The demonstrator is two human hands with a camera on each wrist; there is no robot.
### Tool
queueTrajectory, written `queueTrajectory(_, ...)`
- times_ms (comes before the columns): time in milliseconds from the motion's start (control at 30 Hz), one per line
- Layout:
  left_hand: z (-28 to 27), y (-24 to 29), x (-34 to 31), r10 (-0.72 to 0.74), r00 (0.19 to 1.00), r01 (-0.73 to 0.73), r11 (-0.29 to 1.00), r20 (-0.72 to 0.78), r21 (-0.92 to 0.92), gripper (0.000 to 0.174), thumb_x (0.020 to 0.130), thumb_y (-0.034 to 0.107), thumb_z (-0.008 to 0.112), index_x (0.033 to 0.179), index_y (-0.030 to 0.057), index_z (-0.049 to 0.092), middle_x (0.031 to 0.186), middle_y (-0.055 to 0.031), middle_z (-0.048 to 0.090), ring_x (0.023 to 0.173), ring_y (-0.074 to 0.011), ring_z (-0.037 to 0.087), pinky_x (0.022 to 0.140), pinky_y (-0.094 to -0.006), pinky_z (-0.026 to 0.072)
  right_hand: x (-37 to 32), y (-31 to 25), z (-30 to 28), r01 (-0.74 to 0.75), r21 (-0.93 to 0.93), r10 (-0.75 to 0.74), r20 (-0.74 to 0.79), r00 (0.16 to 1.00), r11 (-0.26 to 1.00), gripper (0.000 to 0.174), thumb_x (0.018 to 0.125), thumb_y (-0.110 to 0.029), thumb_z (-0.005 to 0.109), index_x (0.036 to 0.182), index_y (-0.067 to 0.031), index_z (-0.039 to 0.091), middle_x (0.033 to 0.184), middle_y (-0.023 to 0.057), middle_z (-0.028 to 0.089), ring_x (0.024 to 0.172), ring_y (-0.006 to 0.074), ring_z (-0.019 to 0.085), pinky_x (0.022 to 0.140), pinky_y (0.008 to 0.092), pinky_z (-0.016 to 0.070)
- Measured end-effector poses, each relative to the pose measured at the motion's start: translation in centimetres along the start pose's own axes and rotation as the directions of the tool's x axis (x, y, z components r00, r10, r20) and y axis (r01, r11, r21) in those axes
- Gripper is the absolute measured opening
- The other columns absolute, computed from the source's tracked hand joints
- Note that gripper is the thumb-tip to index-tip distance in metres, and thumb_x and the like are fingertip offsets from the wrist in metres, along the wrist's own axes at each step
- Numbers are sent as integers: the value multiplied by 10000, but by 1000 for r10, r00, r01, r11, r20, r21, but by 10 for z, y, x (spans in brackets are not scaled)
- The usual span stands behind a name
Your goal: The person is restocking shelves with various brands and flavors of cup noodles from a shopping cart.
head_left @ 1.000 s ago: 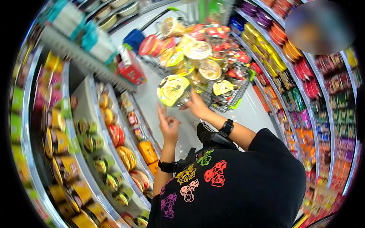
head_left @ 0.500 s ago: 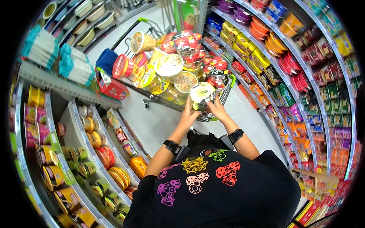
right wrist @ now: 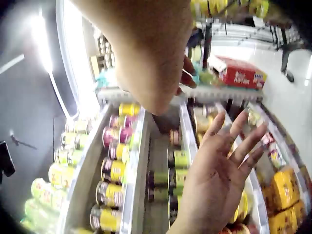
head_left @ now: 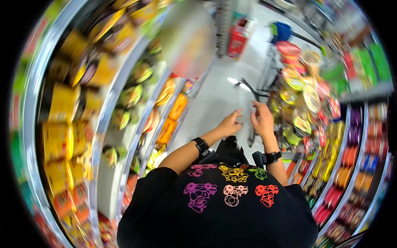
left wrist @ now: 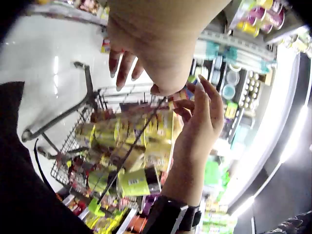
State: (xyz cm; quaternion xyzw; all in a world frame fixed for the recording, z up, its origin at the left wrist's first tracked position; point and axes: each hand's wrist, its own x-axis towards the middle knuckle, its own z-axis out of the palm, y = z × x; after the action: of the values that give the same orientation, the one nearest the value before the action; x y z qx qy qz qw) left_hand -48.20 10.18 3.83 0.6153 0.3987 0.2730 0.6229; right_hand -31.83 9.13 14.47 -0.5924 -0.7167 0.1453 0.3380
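Observation:
My left hand [head_left: 229, 124] is raised before my body, beside the shelf, its fingers apart and holding nothing. In the right wrist view the same left hand [right wrist: 219, 165] shows spread fingers. Close by on the right, my right hand [head_left: 261, 119] is up near the cart with nothing in its grasp. Its fingers are loosely bent in the left wrist view, where the right hand [left wrist: 197, 117] overlaps the cart. A noodle bowl [head_left: 302, 125] with a green side and pale lid lies tilted on the piled instant noodles in the shopping cart [left wrist: 61, 168].
Shelves of cup noodles [right wrist: 111, 192] run along the left, with orange packs [head_left: 167, 131] low down. More shelves with bagged goods [head_left: 349, 155] stand at the right. A red box [head_left: 237, 41] sits on the floor near the shelf end. Tiled floor [head_left: 211, 99] lies between shelf and cart.
Both hands have let go of the noodle bowl they held at the cart's near corner and moved away from it. The head view has swung left, so the cart now appears at the right.

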Motion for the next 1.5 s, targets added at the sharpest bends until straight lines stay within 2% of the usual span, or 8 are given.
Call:
queueTrajectory(133, -93, -25, -82, 9, 855, -10, 1000, -518, 1, 572, 753, 68, 595, 1276, 54, 362, 1078, -134, 555, 791, -197, 607, 694, -320, 499, 41, -102, 101, 156, 297, -271, 402, 875, 942, 393, 747, -100, 628, 1128, -69, 538, 1038, 135, 577, 751, 233, 607, 636, 307, 500)
queueTrajectory(433, -247, -13, -269, 201, -23, 23, 980, -979, 200, 478, 737, -31, 526, 1192, 20, 389, 1091, -115, 472, 723, -128, 546, 628, -268, 452, 57, -240, 354, -181, 514, -239, 645, 725, 839, 582, 834, -365, 574, 1242, 20, 420, 1037, 199, 587, 737, 230, 642, 600, 297, 512)
queueTrajectory(700, -291, -28, -288, -224, 509, -227, 896, -831, -381, 666, 814, 148, 476, 1394, 36, 169, 1281, -155, 389, 777, -225, 635, 594, -268, 459, 60, -279, 359, -430, 489, -124, 757, 641, 759, 682, 854, -342, 551, 1368, -12, 245, 1193, 210, 489, 774, 188, 635, 595, 282, 520)
queueTrajectory(800, -281, -35, -279, -188, 393, -302, 898, -900, -319, 708, 801, 70, 465, 1416, 49, 115, 1365, -130, 320, 757, -216, 630, 600, -283, 468, 60, -274, 354, -556, 546, -181, 796, 578, 627, 694, 845, -220, 579, 1398, -28, 205, 1346, 159, 373, 912, 227, 603, 730, 280, 508)
queueTrajectory(900, -268, -32, -274, -111, 258, -351, 915, -960, -200, 644, 799, 31, 463, 1381, 10, 187, 1350, -173, 364, 717, -208, 622, 621, -292, 476, 56, -280, 331, -78, 625, -370, 554, 745, 777, 703, 832, -170, 591, 1408, -58, 205, 1394, 124, 311, 1029, 240, 548, 856, 274, 454)
queueTrajectory(1100, -261, -19, -283, 133, 143, -368, 927, -981, 72, 486, 824, 57, 434, 1286, -54, 331, 1307, -202, 420, 643, -182, 591, 615, -284, 473, 41, -287, 282, -303, 813, -394, 523, 756, 498, 705, 819, -77, 598, 1411, -116, 217, 1206, 97, 493, 694, 89, 565, 616, 230, 486)
queueTrajectory(1367, -203, 35, -247, 298, 224, -259, 936, -928, 238, 539, 775, -43, 372, 1313, -44, 334, 1336, -240, 374, 624, -179, 597, 574, -269, 509, 43, -251, 225, -423, 838, -248, 516, 820, 345, 681, 836, -69, 570, 1405, -108, 198, 1300, 129, 403, 884, 169, 596, 626, 263, 539)
queueTrajectory(1500, -174, 82, -192, 464, 294, -284, 877, -836, 387, 539, 760, -47, 366, 1299, -42, 373, 1306, -213, 419, 866, -235, 604, 569, -263, 512, 45, -196, 196, -683, 675, -334, 599, 728, -280, 607, 899, -184, 472, 1412, -146, 150, 1206, 126, 512, 876, 215, 623, 695, 323, 531)
